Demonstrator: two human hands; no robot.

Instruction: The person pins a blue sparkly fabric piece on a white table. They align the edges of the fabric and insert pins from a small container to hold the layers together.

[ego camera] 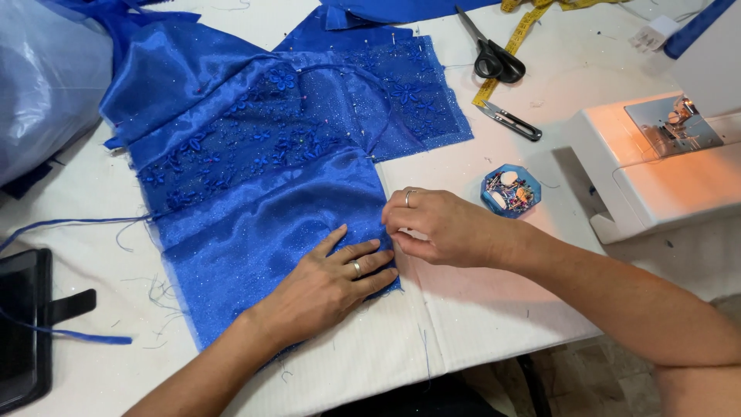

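Observation:
A blue satin and lace garment piece [262, 162] with beaded flowers lies spread on the white table [494, 309]. My left hand [328, 282] rests flat on its lower right corner, fingers spread, a ring on one finger. My right hand [436, 226] pinches the fabric's right edge just above the left fingertips, thumb and fingers closed on the hem; whether a pin is between them is too small to tell.
A small blue pin box [511, 190] sits right of my right hand. Black scissors [492, 54], thread snips [509, 121] and a yellow tape measure [513, 42] lie at the back. A white sewing machine [656, 166] stands right. A black phone case [27, 324] lies left.

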